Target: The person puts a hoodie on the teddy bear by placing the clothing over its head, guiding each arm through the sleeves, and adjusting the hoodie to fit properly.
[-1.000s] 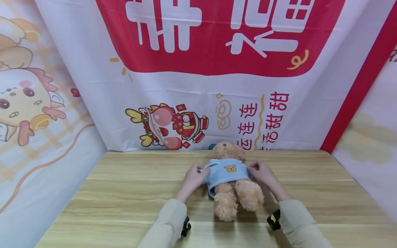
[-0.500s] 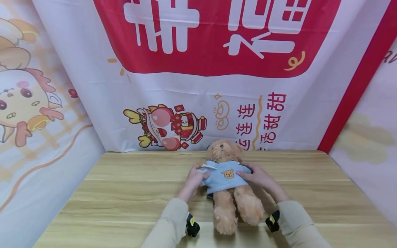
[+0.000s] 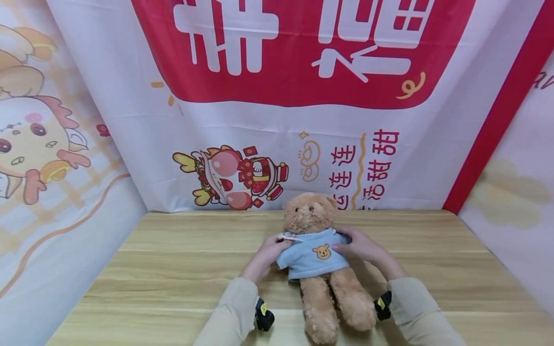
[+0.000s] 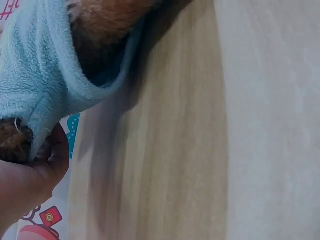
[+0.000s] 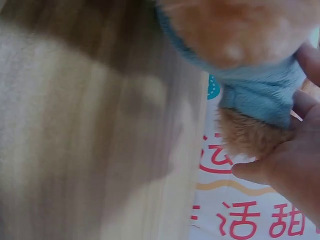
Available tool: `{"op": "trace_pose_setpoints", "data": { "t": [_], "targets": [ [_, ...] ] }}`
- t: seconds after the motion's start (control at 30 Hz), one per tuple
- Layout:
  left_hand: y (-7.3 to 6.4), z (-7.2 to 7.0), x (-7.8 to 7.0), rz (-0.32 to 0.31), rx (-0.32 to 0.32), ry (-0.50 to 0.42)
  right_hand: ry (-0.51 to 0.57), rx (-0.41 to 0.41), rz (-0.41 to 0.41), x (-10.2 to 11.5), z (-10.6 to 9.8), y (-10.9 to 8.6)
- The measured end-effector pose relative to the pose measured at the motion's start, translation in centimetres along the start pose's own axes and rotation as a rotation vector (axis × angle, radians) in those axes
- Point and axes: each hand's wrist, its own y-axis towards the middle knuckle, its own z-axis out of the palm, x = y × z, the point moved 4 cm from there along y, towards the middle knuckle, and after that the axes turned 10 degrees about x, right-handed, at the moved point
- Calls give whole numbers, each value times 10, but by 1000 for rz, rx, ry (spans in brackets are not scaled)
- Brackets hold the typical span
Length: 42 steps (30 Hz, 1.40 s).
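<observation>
A light-brown teddy bear (image 3: 309, 216) in a pale blue shirt (image 3: 303, 264) faces up near the table's back edge, its legs stretched toward the front. A small bear-face patch (image 3: 322, 252) decorates the shirt's chest, and a white cord (image 3: 294, 238) shows by its neckline. My left hand (image 3: 269, 252) pinches the shirt at the bear's shoulder on the left; in the left wrist view, thumb and finger close on the sleeve (image 4: 42, 117). On the other side, my right hand (image 3: 363, 245) grips the bear around its upper side and arm (image 5: 250, 132), thumb over the shirt front.
The wood-grain table (image 3: 182, 274) extends to both sides of the bear. Just behind its back edge hangs a white and red printed cloth (image 3: 242, 120). Another printed cloth (image 3: 99, 168) hangs along the left side. Black straps with small devices (image 3: 264, 315) sit at the wrists.
The bear has come toward the front, its face tipping into view and its legs reaching lower. My right hand has shifted from the sleeve's end onto the bear's side.
</observation>
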Motion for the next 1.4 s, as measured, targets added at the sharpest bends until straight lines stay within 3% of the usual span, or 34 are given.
{"op": "trace_pose_setpoints", "data": {
  "t": [0.1, 0.23, 0.3, 0.47, 0.6, 0.67, 0.77, 0.97, 1.03, 1.2, 1.4],
  "targets": [
    [0, 1, -2, 21, -7, 40, -6, 18, -1, 4, -1, -1],
    [0, 2, -3, 38, 7, 37, 102, 47, 36, 5, 3, -2],
    [0, 2, -4, 37, 28, -6, 159, 33, 50, 3, 4, -1],
    [1, 4, -6, -60, 72, -120, 196, -37, 25, -1, 7, 3],
    [2, 5, -11, -107, 142, 11, 203, -38, -29, 0, 10, 6],
    [3, 5, -14, -91, 166, 77, 206, -29, -56, 1, 11, 7],
    [6, 4, -17, -49, 169, 94, 229, -22, -68, 3, 12, 8],
    [12, 5, -25, 125, 205, -49, 310, -37, -62, -1, 10, 10],
    [12, 6, -26, 150, 222, -86, 325, -40, -56, -2, 10, 11],
    [13, 7, -25, 144, 188, -42, 310, -25, 18, -4, 11, 7],
    [15, 9, -25, 144, 122, 57, 355, 106, 97, -6, 16, 1]
  ]
}}
